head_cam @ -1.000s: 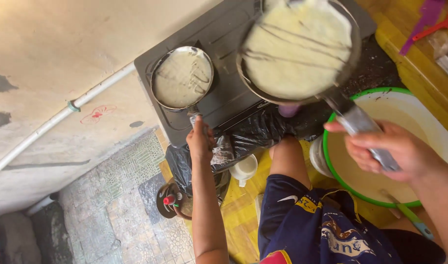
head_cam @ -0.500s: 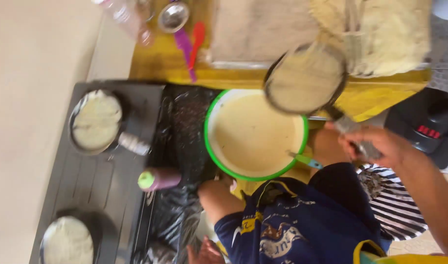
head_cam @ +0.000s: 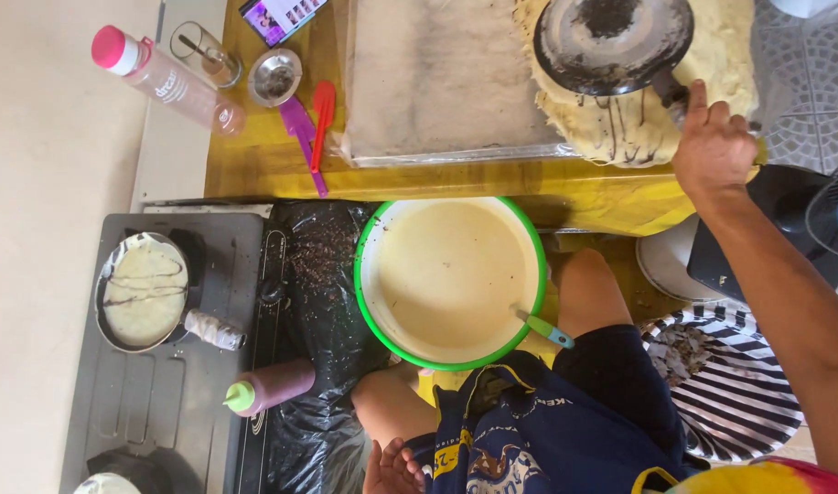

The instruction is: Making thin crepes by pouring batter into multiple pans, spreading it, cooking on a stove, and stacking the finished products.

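Count by kind, head view:

- Frying pans: two. One inverted over crepe stack (head_cam: 611, 41); one on stove with crepe (head_cam: 143, 291).
- Batter bowls, green rim: one (head_cam: 449, 281).
- Ladles in batter: one, teal handle (head_cam: 544, 328).
- Squeeze bottles, green cap: one (head_cam: 268, 386).
- Clear bottles, pink cap: one (head_cam: 167, 79).
- Spatulas: two. One red (head_cam: 323, 119), one purple (head_cam: 302, 139).
- Small metal cups: one (head_cam: 274, 76).
- Glass jars: one (head_cam: 204, 52).
- Striped plates: one (head_cam: 725, 393).
- Hands visible: two. Right (head_cam: 712, 146), left (head_cam: 393, 468).

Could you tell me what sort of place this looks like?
Probably a small home or street crepe-making spot: a stove with a pan of crepe, a green-rimmed bowl of batter, and finished crepes stacked on the table.
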